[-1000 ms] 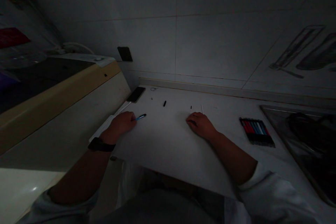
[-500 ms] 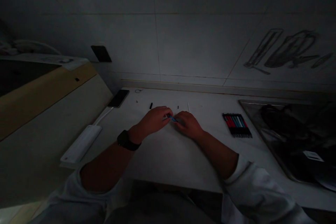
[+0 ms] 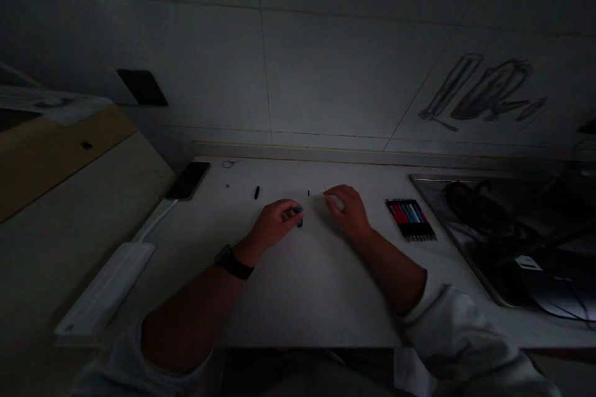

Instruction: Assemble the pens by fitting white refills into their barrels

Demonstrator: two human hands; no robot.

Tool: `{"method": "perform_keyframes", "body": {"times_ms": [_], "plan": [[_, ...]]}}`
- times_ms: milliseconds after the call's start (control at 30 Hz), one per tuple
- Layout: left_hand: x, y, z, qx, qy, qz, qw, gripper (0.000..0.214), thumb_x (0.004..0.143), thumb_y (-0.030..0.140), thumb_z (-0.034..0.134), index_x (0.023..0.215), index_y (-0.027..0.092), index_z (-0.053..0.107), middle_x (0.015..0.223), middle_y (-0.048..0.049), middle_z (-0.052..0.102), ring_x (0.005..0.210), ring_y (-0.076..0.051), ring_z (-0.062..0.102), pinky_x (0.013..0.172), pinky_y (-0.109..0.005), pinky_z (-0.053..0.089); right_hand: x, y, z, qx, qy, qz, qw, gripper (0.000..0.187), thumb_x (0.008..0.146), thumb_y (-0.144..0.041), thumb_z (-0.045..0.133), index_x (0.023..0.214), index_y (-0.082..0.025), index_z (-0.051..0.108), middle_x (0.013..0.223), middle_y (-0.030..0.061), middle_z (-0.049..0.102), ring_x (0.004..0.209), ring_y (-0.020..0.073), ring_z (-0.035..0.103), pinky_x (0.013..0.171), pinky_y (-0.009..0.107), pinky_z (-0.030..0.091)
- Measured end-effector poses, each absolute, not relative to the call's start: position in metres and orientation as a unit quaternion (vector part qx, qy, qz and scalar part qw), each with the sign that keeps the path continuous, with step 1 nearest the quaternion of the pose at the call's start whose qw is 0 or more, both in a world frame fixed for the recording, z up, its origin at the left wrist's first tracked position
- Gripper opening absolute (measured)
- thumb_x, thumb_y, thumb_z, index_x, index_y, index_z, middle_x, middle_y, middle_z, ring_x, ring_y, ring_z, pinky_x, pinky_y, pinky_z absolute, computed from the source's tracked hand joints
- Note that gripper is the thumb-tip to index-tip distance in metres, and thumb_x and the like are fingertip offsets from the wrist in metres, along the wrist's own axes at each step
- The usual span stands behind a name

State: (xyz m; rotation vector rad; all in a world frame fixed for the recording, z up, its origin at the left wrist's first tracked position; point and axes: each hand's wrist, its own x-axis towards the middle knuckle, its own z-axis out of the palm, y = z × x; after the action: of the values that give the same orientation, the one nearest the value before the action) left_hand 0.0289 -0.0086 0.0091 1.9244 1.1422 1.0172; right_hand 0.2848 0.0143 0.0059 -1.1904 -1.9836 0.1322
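My left hand (image 3: 278, 222), with a dark watch on its wrist, is closed on a small blue and dark pen barrel (image 3: 300, 217) held near-upright above the white counter. Thumb and fingers hide part of it. My right hand (image 3: 348, 211) is apart from it, thumb and forefinger curved with a gap between them. Its fingertips are beside the near end of a thin white stick (image 3: 325, 186), which looks like a pen refill. A tiny black piece (image 3: 308, 193) lies between the hands, farther back. Left of it is a short black cylinder (image 3: 257, 192).
A pack of coloured pens (image 3: 410, 220) lies to the right, beside a metal-rimmed sink (image 3: 435, 180) holding dark items. At left are a phone (image 3: 189, 180), a white power strip (image 3: 107, 288) and a cable. A small ring (image 3: 228, 164) lies near the wall.
My hands have come apart. The blue pen barrel stays in my left hand, now turned more upright, while my right hand has let go of it and moved to the white stick.
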Motion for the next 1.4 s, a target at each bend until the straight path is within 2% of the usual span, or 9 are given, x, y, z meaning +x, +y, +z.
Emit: {"method": "perform_keyframes", "body": {"times_ms": [133,367,500,667,833,933,1133,1300,1400], "plan": [[0.031,-0.009,0.004,0.758,0.438,0.377,0.302,0.010,0.090,0.026,0.073,0.098,0.020,0.072,0.087,-0.0024,0.073,0.069,-0.014,0.063,0.066,-0.028,0.052,0.335,0.044,0.002,-0.568,-0.682,-0.011,0.461,0.029,0.096,-0.032,0.055,0.119,-0.021,0.070,0.115,0.0138,0.072,0.108,0.0300,0.065,0.099,0.049,0.051],[0.033,-0.012,-0.001,0.770,0.421,0.389,0.279,0.010,0.092,0.028,0.073,0.096,0.020,0.070,0.089,-0.0024,0.071,0.069,-0.013,0.061,0.067,-0.028,0.051,0.364,0.067,-0.029,-0.683,-0.665,0.013,0.301,0.031,0.091,-0.034,0.061,0.117,-0.020,0.072,0.106,0.0123,0.075,0.097,0.0270,0.068,0.092,0.043,0.053],[0.032,-0.013,0.000,0.775,0.415,0.390,0.273,0.010,0.092,0.027,0.074,0.096,0.020,0.070,0.088,-0.0018,0.070,0.069,-0.013,0.060,0.067,-0.028,0.050,0.360,0.069,-0.029,-0.698,-0.659,-0.007,0.281,0.024,0.092,-0.033,0.060,0.106,-0.021,0.075,0.103,0.0128,0.075,0.096,0.0267,0.068,0.090,0.042,0.052],[0.031,-0.012,0.001,0.772,0.418,0.409,0.249,0.011,0.092,0.029,0.074,0.096,0.020,0.069,0.087,-0.0016,0.070,0.068,-0.013,0.058,0.067,-0.028,0.049,0.349,0.064,-0.017,-0.657,-0.650,0.047,0.378,0.019,0.092,-0.034,0.058,0.096,-0.022,0.072,0.097,0.0097,0.076,0.088,0.0238,0.069,0.088,0.040,0.053],[0.028,-0.011,0.003,0.756,0.426,0.443,0.225,0.011,0.092,0.029,0.073,0.099,0.021,0.068,0.090,-0.0028,0.070,0.069,-0.013,0.059,0.066,-0.028,0.051,0.299,0.036,-0.007,-0.549,-0.614,0.226,0.520,0.024,0.094,-0.046,0.062,0.095,-0.022,0.066,0.098,0.0085,0.077,0.091,0.0227,0.072,0.087,0.039,0.056],[0.028,-0.010,0.004,0.762,0.424,0.441,0.214,0.010,0.092,0.026,0.072,0.100,0.020,0.069,0.090,-0.0035,0.068,0.072,-0.014,0.061,0.069,-0.029,0.052,0.264,0.013,-0.004,-0.483,-0.653,0.298,0.501,0.023,0.095,-0.045,0.063,0.099,-0.023,0.068,0.094,0.0064,0.075,0.089,0.0211,0.072,0.086,0.037,0.057],[0.027,-0.011,0.006,0.798,0.407,0.411,0.169,0.012,0.098,0.024,0.066,0.109,0.021,0.071,0.100,-0.0063,0.068,0.094,-0.019,0.066,0.087,-0.035,0.055,0.238,-0.010,0.002,-0.440,-0.728,0.238,0.469,0.020,0.100,-0.038,0.060,0.108,-0.026,0.073,0.103,0.0076,0.073,0.094,0.0202,0.069,0.084,0.034,0.057],[0.028,-0.013,0.006,0.816,0.407,0.380,0.158,0.017,0.101,0.026,0.065,0.117,0.023,0.070,0.105,-0.0062,0.068,0.100,-0.021,0.066,0.092,-0.037,0.055,0.243,-0.009,0.003,-0.443,-0.728,0.240,0.465,0.016,0.095,-0.040,0.067,0.092,-0.024,0.071,0.089,0.0047,0.073,0.083,0.0201,0.069,0.081,0.034,0.057],[0.028,-0.013,0.005,0.812,0.418,0.374,0.164,0.028,0.099,0.026,0.069,0.126,0.023,0.066,0.103,-0.0055,0.069,0.096,-0.020,0.066,0.090,-0.037,0.055,0.244,-0.010,0.004,-0.437,-0.738,0.225,0.462,0.017,0.096,-0.040,0.067,0.093,-0.024,0.072,0.090,0.0050,0.073,0.084,0.0200,0.069,0.081,0.034,0.057]]}}
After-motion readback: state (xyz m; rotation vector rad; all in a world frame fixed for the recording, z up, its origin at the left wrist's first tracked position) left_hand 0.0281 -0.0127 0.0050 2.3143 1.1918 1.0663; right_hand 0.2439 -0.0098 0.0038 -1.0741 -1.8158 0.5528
